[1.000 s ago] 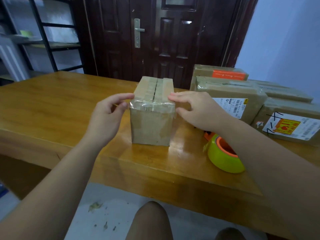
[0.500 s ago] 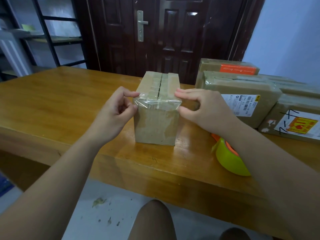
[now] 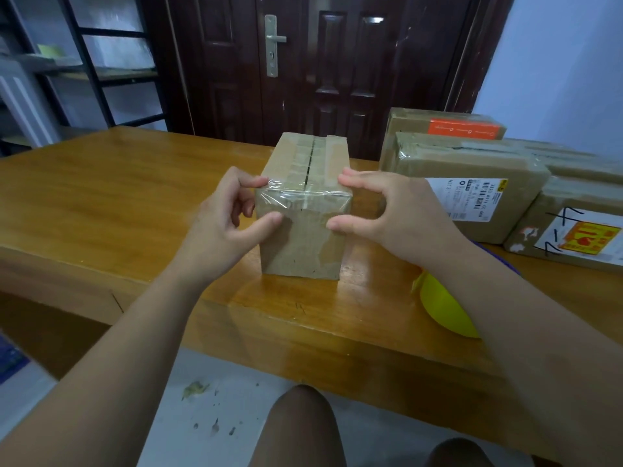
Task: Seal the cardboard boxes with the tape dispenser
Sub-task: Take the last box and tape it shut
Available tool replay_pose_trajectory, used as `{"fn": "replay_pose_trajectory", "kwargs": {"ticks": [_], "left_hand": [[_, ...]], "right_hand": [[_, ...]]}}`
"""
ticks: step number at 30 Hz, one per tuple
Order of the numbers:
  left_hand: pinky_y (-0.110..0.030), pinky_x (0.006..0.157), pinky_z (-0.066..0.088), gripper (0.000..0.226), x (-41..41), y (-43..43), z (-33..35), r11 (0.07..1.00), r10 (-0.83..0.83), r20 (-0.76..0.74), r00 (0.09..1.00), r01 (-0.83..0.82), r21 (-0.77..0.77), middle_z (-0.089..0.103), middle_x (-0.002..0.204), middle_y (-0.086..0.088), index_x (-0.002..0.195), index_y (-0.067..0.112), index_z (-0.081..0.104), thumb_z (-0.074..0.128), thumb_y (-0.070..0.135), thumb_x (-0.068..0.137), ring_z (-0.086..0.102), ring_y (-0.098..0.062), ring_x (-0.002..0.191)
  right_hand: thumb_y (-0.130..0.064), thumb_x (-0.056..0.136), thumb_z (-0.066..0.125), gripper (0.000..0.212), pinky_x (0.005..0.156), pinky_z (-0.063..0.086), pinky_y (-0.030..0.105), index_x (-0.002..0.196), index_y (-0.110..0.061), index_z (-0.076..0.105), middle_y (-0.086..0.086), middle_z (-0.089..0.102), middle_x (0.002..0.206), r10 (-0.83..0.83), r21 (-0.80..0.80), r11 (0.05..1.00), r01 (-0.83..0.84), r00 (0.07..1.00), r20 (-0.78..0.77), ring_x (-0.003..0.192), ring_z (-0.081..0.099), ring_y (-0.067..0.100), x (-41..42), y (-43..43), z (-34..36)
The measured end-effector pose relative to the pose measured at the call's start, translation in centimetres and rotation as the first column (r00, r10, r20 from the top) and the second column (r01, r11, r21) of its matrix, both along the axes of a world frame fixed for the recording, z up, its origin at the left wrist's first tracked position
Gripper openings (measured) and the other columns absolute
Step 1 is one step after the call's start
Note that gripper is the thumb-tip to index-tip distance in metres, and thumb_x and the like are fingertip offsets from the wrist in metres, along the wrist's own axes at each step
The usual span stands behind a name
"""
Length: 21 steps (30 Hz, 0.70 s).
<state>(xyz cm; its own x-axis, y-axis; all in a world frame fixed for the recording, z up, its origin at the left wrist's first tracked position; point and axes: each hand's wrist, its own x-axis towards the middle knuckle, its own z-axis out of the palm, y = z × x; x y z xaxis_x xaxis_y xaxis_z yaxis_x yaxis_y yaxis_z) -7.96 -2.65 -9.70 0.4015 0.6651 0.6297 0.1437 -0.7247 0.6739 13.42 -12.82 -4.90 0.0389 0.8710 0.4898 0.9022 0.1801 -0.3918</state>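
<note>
The small brown cardboard box [image 3: 303, 237] in the middle is matt, fibrous paperboard; its near face is scuffed, with paler, slightly shiny patches. A strip of clear plastic tape [image 3: 303, 197] over its near top edge is glossy and wrinkled, catching the light. The orange-brown wooden tabletop [image 3: 101, 203] is varnished, smooth and shiny, with visible grain and soft reflections. The yellow-green plastic tape dispenser [image 3: 441, 308] at the near right looks smooth, with a dull sheen. The stacked brown cardboard boxes [image 3: 472, 163] at the far right are matt, partly covered in shiny tape, and carry white paper labels [image 3: 472, 200]. The dark brown panelled door [image 3: 337, 79] is glossy, and its handle plate [image 3: 271, 45] is silvery metal.
</note>
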Motion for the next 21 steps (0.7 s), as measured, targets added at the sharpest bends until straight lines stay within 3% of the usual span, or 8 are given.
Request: {"fn": "replay_pose_trajectory", "kwargs": {"ticks": [2,4,7,9,12,16,19,21], "left_hand": [[-0.02,0.059,0.037,0.015,0.4,-0.4,0.7,0.997,0.067,0.0,0.998,-0.067,0.035,0.05,0.075,0.009,0.09,0.038,0.054,0.05,0.051,0.083,0.045,-0.003,0.067],[-0.022,0.055,0.036,0.033,1.2,-0.6,1.5,0.989,0.147,0.022,0.989,-0.147,0.02,0.052,0.069,0.011,0.08,0.025,0.054,0.044,0.056,0.085,0.045,-0.004,0.063],[-0.028,0.061,0.041,0.023,1.5,-0.3,1.8,0.99,0.124,0.047,0.991,-0.12,-0.078,0.048,0.062,0.011,0.081,0.024,0.055,0.061,0.046,0.085,0.044,-0.006,0.062],[-0.042,0.071,0.045,0.01,1.0,-0.3,1.3,0.988,0.015,0.094,0.995,0.0,-0.152,0.045,0.065,0.006,0.089,0.024,0.057,0.065,0.029,0.086,0.045,-0.015,0.068],[-0.057,0.083,0.044,0.015,0.6,-0.4,0.7,0.986,-0.041,0.105,0.994,0.058,-0.159,0.044,0.068,0.001,0.093,0.031,0.056,0.062,0.018,0.088,0.044,-0.024,0.074],[-0.047,0.076,0.046,0.02,0.6,-0.1,1.0,0.996,0.034,0.032,0.999,-0.031,-0.084,0.046,0.07,0.005,0.091,0.036,0.053,0.061,0.018,0.091,0.046,-0.017,0.072],[-0.038,0.064,0.041,0.021,0.6,-0.2,0.7,0.998,0.026,-0.016,1.0,-0.027,-0.054,0.045,0.07,0.006,0.095,0.037,0.047,0.063,0.025,0.089,0.043,-0.007,0.065],[-0.024,0.058,0.039,0.033,1.2,-0.8,0.4,0.997,0.063,-0.021,0.998,-0.064,-0.038,0.047,0.071,0.009,0.099,0.033,0.041,0.069,0.041,0.082,0.041,0.0,0.06]], "right_hand": [[-0.074,0.07,0.047,0.077,0.104,0.03,0.024,0.127,-0.023,0.061,-0.011,0.055,0.135,0.019,0.011,1.0,-0.019,1.0,-0.023,0.124,0.045,0.0,-0.3,-0.1,0.2],[-0.07,0.078,0.04,0.067,0.101,0.038,0.026,0.118,-0.022,0.067,-0.007,0.06,0.13,0.012,0.034,0.999,-0.009,0.996,-0.083,0.118,0.054,0.005,-0.6,0.0,0.4],[-0.052,0.086,0.058,0.04,0.099,0.039,0.02,0.114,-0.025,0.069,-0.011,0.062,0.126,-0.03,0.033,0.999,0.035,0.988,-0.151,0.113,0.058,0.005,-0.3,0.6,0.4],[-0.047,0.084,0.065,0.04,0.098,0.032,0.011,0.118,-0.027,0.067,-0.015,0.06,0.127,-0.039,0.009,0.999,0.041,0.99,-0.135,0.118,0.052,-0.001,0.1,0.7,0.3],[-0.046,0.083,0.066,0.043,0.097,0.024,0.009,0.122,-0.026,0.065,-0.016,0.058,0.129,-0.041,-0.004,0.999,0.041,0.997,-0.07,0.122,0.048,-0.001,0.3,0.7,0.2],[-0.04,0.089,0.062,0.042,0.094,0.021,0.004,0.125,-0.018,0.063,-0.006,0.059,0.131,-0.049,0.045,0.998,0.048,0.999,0.024,0.124,0.05,0.006,-0.1,0.8,0.2],[-0.039,0.091,0.061,0.043,0.097,0.028,0.011,0.126,-0.016,0.062,-0.002,0.059,0.132,-0.074,0.082,0.994,0.07,0.996,0.046,0.124,0.052,0.011,-0.6,0.6,-0.3],[-0.045,0.089,0.06,0.048,0.097,0.034,0.019,0.126,-0.016,0.062,-0.001,0.059,0.132,-0.111,0.12,0.987,0.105,0.993,0.049,0.122,0.054,0.014,-1.1,0.6,-0.9]]}}
